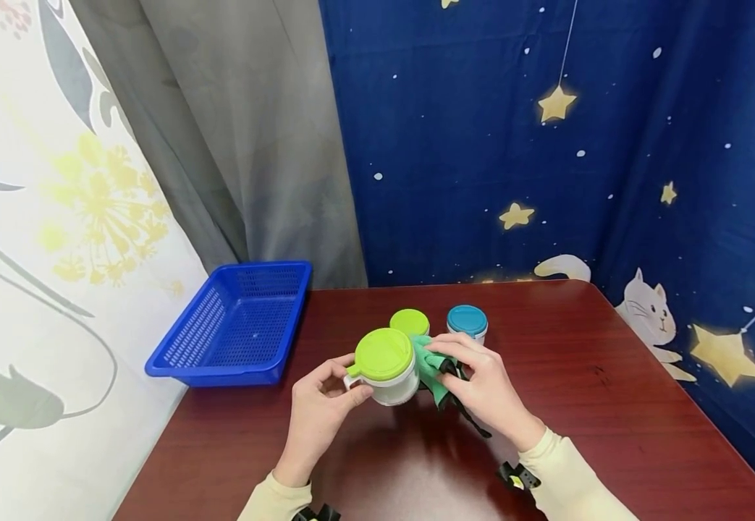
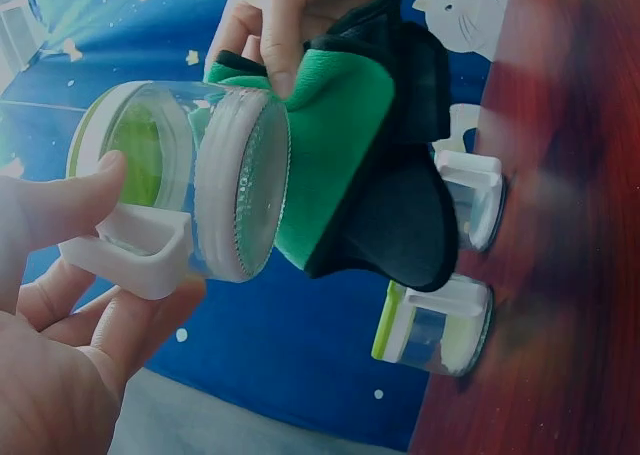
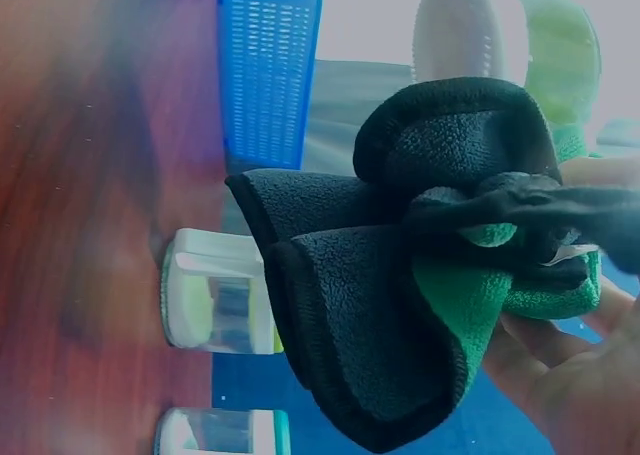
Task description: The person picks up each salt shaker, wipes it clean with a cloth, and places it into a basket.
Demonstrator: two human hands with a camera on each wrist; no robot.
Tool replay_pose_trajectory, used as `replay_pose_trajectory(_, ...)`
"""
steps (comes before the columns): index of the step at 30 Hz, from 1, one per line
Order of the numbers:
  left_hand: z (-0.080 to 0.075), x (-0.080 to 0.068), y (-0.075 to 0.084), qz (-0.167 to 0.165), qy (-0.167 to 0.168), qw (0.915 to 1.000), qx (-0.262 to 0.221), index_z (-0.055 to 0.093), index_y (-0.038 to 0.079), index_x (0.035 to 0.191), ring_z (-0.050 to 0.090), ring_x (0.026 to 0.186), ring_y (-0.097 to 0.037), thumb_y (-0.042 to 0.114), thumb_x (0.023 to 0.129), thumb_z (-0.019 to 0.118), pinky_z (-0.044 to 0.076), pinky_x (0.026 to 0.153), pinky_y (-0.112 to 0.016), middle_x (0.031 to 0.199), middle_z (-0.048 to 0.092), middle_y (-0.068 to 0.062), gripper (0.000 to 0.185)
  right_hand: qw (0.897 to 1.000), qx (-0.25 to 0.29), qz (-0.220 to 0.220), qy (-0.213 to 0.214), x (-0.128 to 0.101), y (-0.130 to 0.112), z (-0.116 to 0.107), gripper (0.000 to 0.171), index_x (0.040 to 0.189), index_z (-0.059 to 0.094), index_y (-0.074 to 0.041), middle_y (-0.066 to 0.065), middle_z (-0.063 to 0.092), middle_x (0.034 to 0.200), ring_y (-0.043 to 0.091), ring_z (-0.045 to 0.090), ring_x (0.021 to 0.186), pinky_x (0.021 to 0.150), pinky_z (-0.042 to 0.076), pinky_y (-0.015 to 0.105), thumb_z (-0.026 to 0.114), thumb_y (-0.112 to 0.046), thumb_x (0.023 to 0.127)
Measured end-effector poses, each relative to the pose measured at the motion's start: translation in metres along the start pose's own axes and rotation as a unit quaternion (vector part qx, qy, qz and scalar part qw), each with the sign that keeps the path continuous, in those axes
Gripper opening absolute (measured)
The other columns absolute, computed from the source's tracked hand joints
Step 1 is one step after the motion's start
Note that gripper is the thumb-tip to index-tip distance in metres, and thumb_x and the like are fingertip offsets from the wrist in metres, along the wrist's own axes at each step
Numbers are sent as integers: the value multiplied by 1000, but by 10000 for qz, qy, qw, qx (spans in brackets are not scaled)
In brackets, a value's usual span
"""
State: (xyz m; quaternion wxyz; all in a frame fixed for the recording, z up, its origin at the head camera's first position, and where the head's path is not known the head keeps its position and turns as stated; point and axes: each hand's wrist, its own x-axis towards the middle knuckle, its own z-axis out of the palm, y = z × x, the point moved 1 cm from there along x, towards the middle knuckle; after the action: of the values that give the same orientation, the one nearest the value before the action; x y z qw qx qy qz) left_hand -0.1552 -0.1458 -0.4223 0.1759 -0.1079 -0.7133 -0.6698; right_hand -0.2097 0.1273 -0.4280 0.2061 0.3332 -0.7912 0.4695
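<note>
Near jar (image 1: 386, 362): lime-green lid, white handle, clear body. Cloth (image 2: 340, 125): green face, dark grey reverse, black edging. Far left jar (image 1: 410, 321): lime-green lid. Far right jar (image 1: 467, 320): teal-blue lid. Basket (image 1: 227, 378), left: blue, latticed. Table (image 1: 579, 362): red-brown. Right curtain (image 1: 468, 130): navy; yellow stars, white dots, white cat. Far curtain (image 1: 240, 108): grey.

Table (image 1: 618, 412), reddish-brown, one far corner rounded. Basket (image 1: 247, 333), blue, slotted sides, at its left edge. Green-lidded jar (image 1: 409, 320), standing; blue-lidded jar (image 1: 467, 320), just right of it. Grey curtain (image 1: 253, 145), plain. Blue curtain (image 1: 468, 130), stars and white cat. White backdrop (image 1: 45, 275), floral.
</note>
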Motion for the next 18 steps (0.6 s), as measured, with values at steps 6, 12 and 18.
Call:
replay_pose_trajectory(6,2,-1,0,-64,-209,9998,-30,65,8,81,74,84,-27,10,69,93,60,72,-35,117,71,-7,31,9984,111,-450,325,10,-6,-10,51,122,71,-22,1,64,129,20,57,121,90,51,21,78,7,81)
replay_pose_trajectory(12,5,-1,0,-98,-424,9990,-55,63,7,80,74,83,-27,9,68,93,60,71,-35,117,71,-7,33,9970,103,-723,271,21,-14,-17,53,126,70,-21,3,61,134,22,54,125,92,51,23,76,6,82)
replay_pose_trajectory(18,5,-1,0,-52,-412,9990,-165,63,7,80,74,88,-28,6,67,93,60,72,-35,116,72,-7,32,9958,-181,-893,-2,22,-15,-17,53,128,69,-23,1,60,136,20,54,125,91,51,23,73,5,84)
